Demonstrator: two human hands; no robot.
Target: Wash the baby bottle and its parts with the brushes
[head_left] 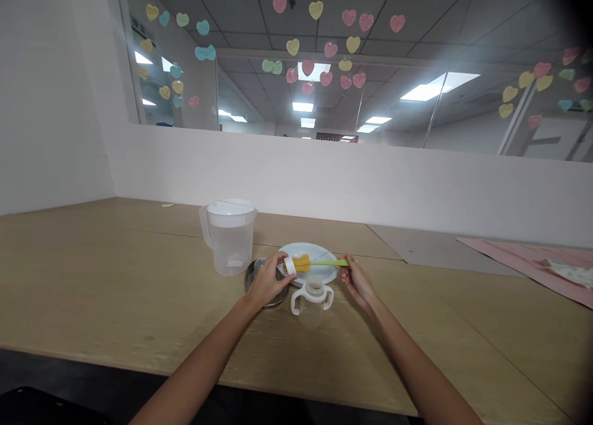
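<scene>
My left hand (pixel 269 279) is closed around a white bottle collar (pixel 290 265), held on its side over the white bowl (pixel 306 248). In my right hand (pixel 356 281) is the light green handle of a bottle brush (pixel 330 262). Its yellow sponge head (pixel 302 264) meets the collar's opening; how far in it reaches I cannot tell. Just in front of the bowl stands an open, clear baby bottle (pixel 311 314) with two white handles. Under my left hand lies a round metal tray (pixel 279 299), partly hidden, with a clear domed cap (pixel 260 263) on it.
A translucent lidded pitcher (pixel 231 246) stands behind and left of the tray on the wooden table (pixel 115 277). At the far right lies a pink cloth (pixel 519 261) with a pale patterned cloth (pixel 569 272) on it. A white wall (pixel 296 175) borders the table's back.
</scene>
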